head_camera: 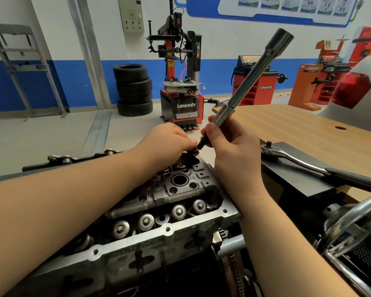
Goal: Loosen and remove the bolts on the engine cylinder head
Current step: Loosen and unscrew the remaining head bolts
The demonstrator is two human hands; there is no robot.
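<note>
Bolt (195, 151) sits at the far end of the cylinder head (174, 202), pinched by the left hand (169, 139). Right hand (227, 144) has its grip closed around a long socket extension (251, 80), tilted up, tip touching the bolt. A ratchet wrench (304, 161) lies right of the head.
</note>
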